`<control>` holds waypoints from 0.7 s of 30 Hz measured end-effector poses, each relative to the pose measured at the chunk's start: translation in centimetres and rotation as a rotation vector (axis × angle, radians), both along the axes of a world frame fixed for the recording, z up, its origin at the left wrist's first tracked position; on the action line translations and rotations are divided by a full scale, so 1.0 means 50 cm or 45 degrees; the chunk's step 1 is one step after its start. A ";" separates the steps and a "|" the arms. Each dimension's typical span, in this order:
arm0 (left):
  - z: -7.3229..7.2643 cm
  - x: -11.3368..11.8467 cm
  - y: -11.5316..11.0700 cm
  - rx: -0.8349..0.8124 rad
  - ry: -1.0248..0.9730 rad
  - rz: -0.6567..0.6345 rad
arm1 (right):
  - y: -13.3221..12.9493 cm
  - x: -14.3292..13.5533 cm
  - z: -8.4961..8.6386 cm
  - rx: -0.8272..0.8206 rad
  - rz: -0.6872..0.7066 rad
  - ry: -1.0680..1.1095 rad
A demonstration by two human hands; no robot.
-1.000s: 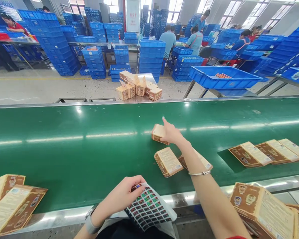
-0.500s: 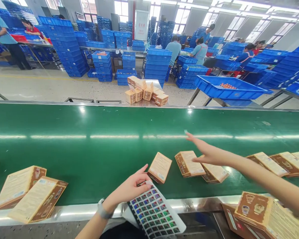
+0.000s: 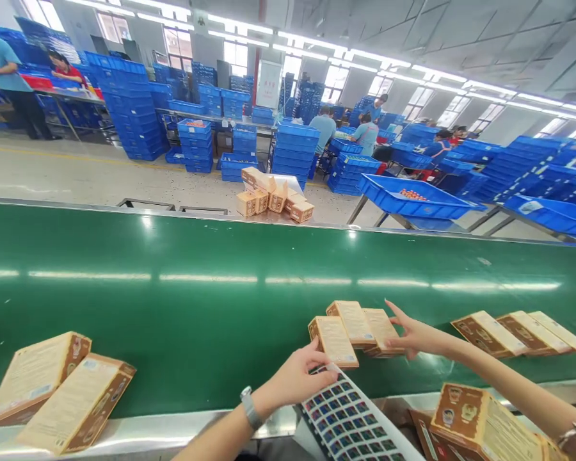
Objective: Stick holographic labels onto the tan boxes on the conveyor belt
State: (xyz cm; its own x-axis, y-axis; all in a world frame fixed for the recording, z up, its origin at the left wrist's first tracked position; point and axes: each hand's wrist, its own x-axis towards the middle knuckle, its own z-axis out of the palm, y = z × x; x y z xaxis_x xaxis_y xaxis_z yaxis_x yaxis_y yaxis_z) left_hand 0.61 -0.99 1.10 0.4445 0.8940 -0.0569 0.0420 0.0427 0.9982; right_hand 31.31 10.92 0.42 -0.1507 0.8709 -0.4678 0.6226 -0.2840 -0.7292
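My left hand [image 3: 303,379] pinches the edge of a sheet of small dark, shiny stickers [image 3: 352,413]. Its fingertips also reach the near corner of a brown-and-cream box [image 3: 335,340] on the green conveyor belt [image 3: 196,333]. Two similar boxes lie close against that one, a middle box [image 3: 352,320] and a right-hand box [image 3: 379,326]. At the right-hand box's end is my right hand [image 3: 410,334], fingers spread and index finger stretched out. The thumb side touches or nearly touches this box; I cannot tell if anything clings to the index fingertip.
Two more boxes [image 3: 77,403] overlap at the belt's near left edge, and several [image 3: 513,333] lie in a row at right. Below my right forearm are stacked boxes [image 3: 475,416]. Beyond the belt stand a box pile [image 3: 273,195], blue crates [image 3: 292,150] and seated co-workers.
My left hand has moved right with the sticker sheet, and the box beside it has shifted right against the others. My right hand has lowered toward the right-hand box. The view has tilted up.
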 end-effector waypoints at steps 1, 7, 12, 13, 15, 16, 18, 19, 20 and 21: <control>-0.002 0.001 0.005 0.025 0.003 0.041 | 0.007 -0.012 -0.001 0.019 0.016 0.021; 0.039 -0.099 -0.035 0.025 0.281 0.275 | 0.004 -0.140 0.012 0.147 0.258 0.115; 0.092 -0.203 -0.140 -0.157 0.489 0.500 | -0.058 -0.290 0.030 0.191 0.517 0.183; 0.101 -0.217 -0.159 -0.196 0.536 0.541 | -0.068 -0.310 0.032 0.180 0.561 0.188; 0.117 -0.240 -0.193 -0.258 0.631 0.615 | -0.079 -0.333 0.035 0.177 0.631 0.164; 0.125 -0.249 -0.209 -0.273 0.679 0.654 | -0.082 -0.334 0.038 0.215 0.643 0.128; 0.143 -0.263 -0.235 -0.233 0.768 0.724 | -0.086 -0.321 0.047 0.385 0.581 0.038; 0.153 -0.268 -0.246 -0.182 0.793 0.748 | -0.090 -0.309 0.054 0.488 0.502 0.009; 0.165 -0.271 -0.255 -0.126 0.798 0.759 | -0.096 -0.297 0.061 0.568 0.403 0.008; 0.178 -0.272 -0.260 -0.085 0.783 0.735 | -0.105 -0.287 0.069 0.610 0.290 0.041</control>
State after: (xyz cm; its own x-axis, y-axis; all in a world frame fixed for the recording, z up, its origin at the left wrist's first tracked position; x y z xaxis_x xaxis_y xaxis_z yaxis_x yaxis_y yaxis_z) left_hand -13.01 -14.00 10.02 -0.2081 0.9575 -0.1999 0.5305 0.2821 0.7994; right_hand 16.95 5.67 3.87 -0.3690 0.9293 -0.0174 0.6046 0.2258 -0.7638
